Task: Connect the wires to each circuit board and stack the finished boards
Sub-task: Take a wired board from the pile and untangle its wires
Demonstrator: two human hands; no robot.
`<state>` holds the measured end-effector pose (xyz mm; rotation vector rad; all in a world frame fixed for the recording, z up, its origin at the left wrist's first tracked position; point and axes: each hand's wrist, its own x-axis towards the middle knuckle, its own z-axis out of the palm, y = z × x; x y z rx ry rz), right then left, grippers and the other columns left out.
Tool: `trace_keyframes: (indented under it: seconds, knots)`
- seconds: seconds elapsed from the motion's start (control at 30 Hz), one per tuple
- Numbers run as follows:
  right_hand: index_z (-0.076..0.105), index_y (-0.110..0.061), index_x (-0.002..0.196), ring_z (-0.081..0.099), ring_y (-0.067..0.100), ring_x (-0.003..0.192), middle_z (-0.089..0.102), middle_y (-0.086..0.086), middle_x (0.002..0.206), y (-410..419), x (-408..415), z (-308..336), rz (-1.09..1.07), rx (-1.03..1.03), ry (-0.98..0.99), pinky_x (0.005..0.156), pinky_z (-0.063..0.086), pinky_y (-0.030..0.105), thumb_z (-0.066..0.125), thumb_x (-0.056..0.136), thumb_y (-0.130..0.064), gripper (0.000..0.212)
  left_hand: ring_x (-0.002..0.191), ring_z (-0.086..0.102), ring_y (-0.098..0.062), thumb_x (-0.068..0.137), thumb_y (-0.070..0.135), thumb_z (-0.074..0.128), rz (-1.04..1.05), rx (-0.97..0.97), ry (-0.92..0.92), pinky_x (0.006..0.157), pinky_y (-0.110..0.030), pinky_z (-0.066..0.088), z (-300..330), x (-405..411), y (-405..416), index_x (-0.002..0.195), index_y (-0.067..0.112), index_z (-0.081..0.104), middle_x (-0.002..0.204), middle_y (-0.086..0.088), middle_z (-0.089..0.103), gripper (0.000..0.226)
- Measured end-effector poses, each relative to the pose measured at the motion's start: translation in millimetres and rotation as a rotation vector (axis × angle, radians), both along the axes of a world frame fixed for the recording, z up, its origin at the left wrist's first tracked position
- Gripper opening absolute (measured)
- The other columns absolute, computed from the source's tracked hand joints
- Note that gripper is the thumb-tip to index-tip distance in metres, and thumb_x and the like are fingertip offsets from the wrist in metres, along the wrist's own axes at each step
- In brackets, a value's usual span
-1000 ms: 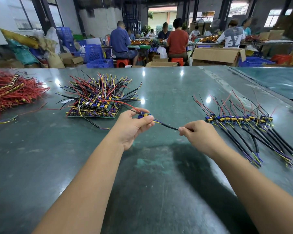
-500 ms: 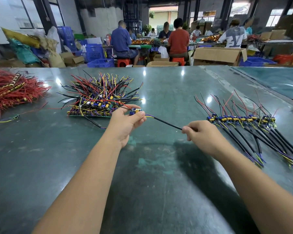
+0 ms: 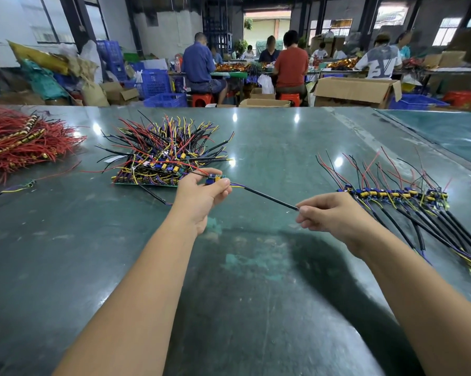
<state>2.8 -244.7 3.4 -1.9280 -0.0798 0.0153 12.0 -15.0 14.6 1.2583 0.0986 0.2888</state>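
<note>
board (small) pinched in left fingers

The table is dark green with paler worn patches, and on its far left lies a heap of red wires flecked with yellow and black. The pile of boards is green at its edge and bristles with black, red, yellow and purple wires, while the row of boards on the right shows blue and yellow parts (their sleeved leads are black, with yellow and purple tips). The small board carries blue and yellow parts, and its cable is black with purple and yellow strands.
</note>
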Motion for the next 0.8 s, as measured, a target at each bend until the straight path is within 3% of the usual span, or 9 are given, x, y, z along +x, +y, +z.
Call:
trace_keyframes:
  seconds: [0.2,0.27,0.33,0.4,0.47,0.53,0.6,0.7,0.8]
  knots:
    - [0.070,-0.012,0.080,0.067,0.013,0.061,0.071,0.003,0.066,0,2,-2,-0.139,-0.268,-0.094,0.072,0.056,0.031,0.059,0.090,-0.008,0.015,0.050,0.062,-0.009,0.082,-0.012,0.062,0.000,0.014,0.028,0.052,-0.014,0.051,-9,0,-9,0.082,0.010,0.057,0.074,-0.010,0.059,0.022]
    - [0.071,-0.008,0.088,0.066,0.013,0.066,0.071,-0.001,0.072,-3,0,1,-0.137,-0.304,-0.120,0.071,0.053,0.029,0.060,0.090,-0.013,0.012,0.050,0.062,-0.008,0.083,-0.011,0.062,-0.011,0.001,0.041,0.052,-0.014,0.051,-10,0,-9,0.082,0.010,0.057,0.074,-0.010,0.059,0.022]
    - [0.067,-0.012,0.105,0.064,0.015,0.089,0.070,-0.006,0.091,-8,-1,5,-0.160,-0.505,-0.150,0.079,0.047,0.028,0.063,0.088,-0.027,0.023,0.050,0.063,-0.009,0.083,-0.011,0.062,-0.040,-0.004,0.046,0.052,-0.014,0.051,-9,-1,-10,0.084,0.009,0.057,0.072,-0.009,0.060,0.021]
    - [0.061,-0.018,0.122,0.051,0.022,0.116,0.065,-0.002,0.116,-7,-4,8,-0.169,-0.666,-0.222,0.097,0.039,0.033,0.062,0.088,-0.039,0.040,0.051,0.063,-0.009,0.083,-0.011,0.062,-0.094,-0.007,0.042,0.054,-0.014,0.053,-7,-4,-14,0.085,0.009,0.057,0.071,-0.008,0.060,0.020]
    - [0.061,-0.020,0.123,0.044,0.024,0.123,0.062,-0.001,0.123,2,-8,11,-0.137,-0.632,-0.341,0.103,0.032,0.034,0.058,0.089,-0.041,0.040,0.052,0.063,-0.009,0.083,-0.011,0.062,-0.176,-0.014,0.035,0.055,-0.015,0.053,-5,-8,-20,0.085,0.009,0.058,0.071,-0.007,0.059,0.020]
    - [0.066,-0.021,0.114,0.053,0.019,0.113,0.067,-0.005,0.111,13,-13,11,-0.078,-0.533,-0.408,0.098,0.039,0.032,0.056,0.091,-0.039,0.031,0.054,0.064,-0.011,0.083,-0.011,0.062,-0.267,-0.004,0.029,0.057,-0.016,0.053,-5,-13,-26,0.085,0.009,0.058,0.070,-0.006,0.059,0.020]
    - [0.069,-0.026,0.093,0.061,0.013,0.085,0.070,-0.008,0.085,21,-17,9,-0.031,-0.428,-0.391,0.078,0.046,0.027,0.054,0.092,-0.039,0.020,0.055,0.064,-0.012,0.082,-0.010,0.062,-0.351,0.025,0.027,0.057,-0.016,0.053,-6,-17,-33,0.086,0.009,0.059,0.066,-0.003,0.061,0.020]
    - [0.065,-0.018,0.070,0.054,0.013,0.058,0.065,0.001,0.063,23,-17,8,0.037,-0.365,-0.318,0.058,0.042,0.025,0.053,0.091,-0.042,0.034,0.056,0.063,-0.012,0.082,-0.009,0.063,-0.423,0.057,0.022,0.058,-0.017,0.052,-7,-20,-41,0.087,0.010,0.059,0.065,-0.002,0.064,0.019]
    - [0.068,-0.019,0.068,0.048,0.005,0.050,0.059,-0.002,0.053,22,-17,8,0.103,-0.320,-0.245,0.055,0.039,0.024,0.052,0.092,-0.044,0.038,0.057,0.064,-0.012,0.082,-0.008,0.063,-0.424,0.051,0.016,0.059,-0.018,0.053,-7,-21,-44,0.086,0.010,0.060,0.067,-0.005,0.064,0.019]
